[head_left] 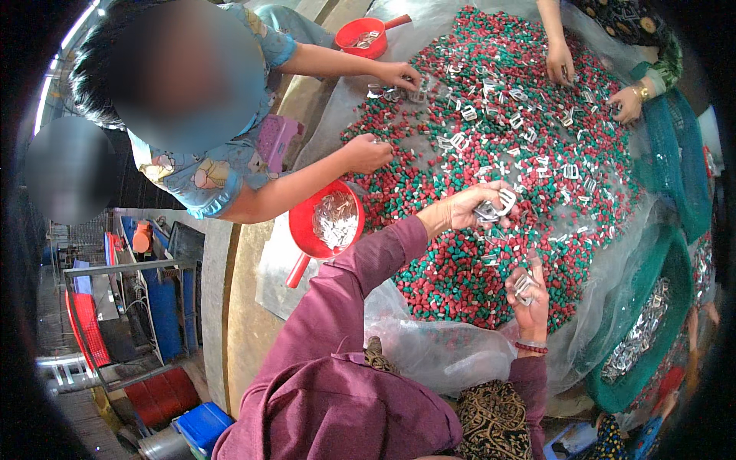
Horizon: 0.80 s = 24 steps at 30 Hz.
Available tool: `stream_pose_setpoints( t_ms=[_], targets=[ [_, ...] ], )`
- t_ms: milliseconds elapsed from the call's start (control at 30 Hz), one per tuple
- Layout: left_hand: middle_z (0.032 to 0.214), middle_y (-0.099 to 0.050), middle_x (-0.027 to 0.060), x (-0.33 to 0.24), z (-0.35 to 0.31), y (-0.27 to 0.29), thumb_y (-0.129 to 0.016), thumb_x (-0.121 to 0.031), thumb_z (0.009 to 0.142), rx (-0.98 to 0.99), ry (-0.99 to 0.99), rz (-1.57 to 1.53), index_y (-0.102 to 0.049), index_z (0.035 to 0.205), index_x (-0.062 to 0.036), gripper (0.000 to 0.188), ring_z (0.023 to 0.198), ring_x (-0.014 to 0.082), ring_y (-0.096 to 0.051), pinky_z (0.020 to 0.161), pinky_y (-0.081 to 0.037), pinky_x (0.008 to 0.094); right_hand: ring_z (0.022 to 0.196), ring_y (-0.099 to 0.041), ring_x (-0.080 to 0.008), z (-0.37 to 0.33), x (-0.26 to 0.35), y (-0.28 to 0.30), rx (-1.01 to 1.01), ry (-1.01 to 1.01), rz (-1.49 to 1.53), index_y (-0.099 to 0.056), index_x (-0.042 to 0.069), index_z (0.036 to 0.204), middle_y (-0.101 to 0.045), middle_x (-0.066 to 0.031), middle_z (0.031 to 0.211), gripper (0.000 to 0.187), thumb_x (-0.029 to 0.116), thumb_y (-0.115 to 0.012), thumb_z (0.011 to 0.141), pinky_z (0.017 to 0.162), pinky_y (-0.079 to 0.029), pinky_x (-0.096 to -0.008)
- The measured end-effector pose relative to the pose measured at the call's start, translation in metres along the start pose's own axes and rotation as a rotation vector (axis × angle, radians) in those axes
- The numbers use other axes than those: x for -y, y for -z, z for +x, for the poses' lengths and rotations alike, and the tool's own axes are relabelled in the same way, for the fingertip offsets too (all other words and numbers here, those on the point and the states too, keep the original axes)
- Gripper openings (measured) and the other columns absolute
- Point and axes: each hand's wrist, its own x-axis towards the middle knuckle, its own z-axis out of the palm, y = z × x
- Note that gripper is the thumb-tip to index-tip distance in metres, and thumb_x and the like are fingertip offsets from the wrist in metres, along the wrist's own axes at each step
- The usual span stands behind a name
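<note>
Several silver slide buckles (506, 201) are gathered in my left hand (468, 207), its fingers curled round them above the heap. Lower and to the right, my right hand (533, 299) is palm up with a metal slide buckle (524, 287) in its fingers. Beneath both hands spreads a wide heap of small red and green stone-like pieces (452, 280). Loose metal buckles (458, 141) and small pale metal bits lie scattered through it. Clear plastic sheeting (429, 345) lies under the heap and shows along its near edge.
At left, a co-worker's two hands (369, 153) reach into the heap; another person's hands (629, 105) work at the far right. A red dipper (294, 222) of metal pieces stands left, a second red dipper (357, 50) behind. Green net baskets (640, 376) line the right side.
</note>
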Motion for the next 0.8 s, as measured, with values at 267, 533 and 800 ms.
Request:
stream_pose_setpoints(
  t_ms=[267, 533, 800],
  targets=[
    [0.090, -0.065, 0.0109, -0.010, 0.002, -0.071, -0.055, -0.012, 0.086, 0.102, -0.014, 0.201, -0.061, 0.097, 0.0013, 0.018, 0.077, 0.0189, -0.066, 0.061, -0.055, 0.0300, 0.087, -0.063, -0.0318, 0.000, -0.006, -0.018, -0.066, -0.175, 0.315, -0.032, 0.006, 0.138, -0.058, -0.0184, 0.108, 0.056, 0.007, -0.046, 0.084, 0.058, -0.060, -0.0376],
    [0.085, -0.057, 0.0124, 0.054, -0.014, -0.114, -0.054, -0.024, 0.087, 0.097, -0.706, 1.513, -0.060, 0.086, -0.0045, 0.021, 0.091, 0.0314, -0.058, 0.082, -0.047, 0.0401, 0.084, -0.063, -0.0194, -0.008, -0.036, -0.003, -0.137, 0.484, -1.246, -0.053, 0.001, 0.111, -0.061, -0.0133, 0.101, 0.031, 0.012, -0.060, 0.082, 0.067, -0.053, -0.0287],
    [0.098, -0.055, 0.0087, 0.075, -0.030, -0.122, -0.061, -0.018, 0.068, 0.319, -0.930, 1.770, -0.060, 0.089, -0.0072, 0.023, 0.105, 0.0268, -0.050, 0.100, -0.031, 0.0555, 0.087, -0.061, -0.0211, -0.004, -0.035, 0.020, -0.254, 0.302, -0.602, -0.050, 0.005, 0.117, -0.060, -0.0106, 0.097, 0.030, 0.021, -0.047, 0.092, 0.065, -0.054, -0.0329]
  ],
)
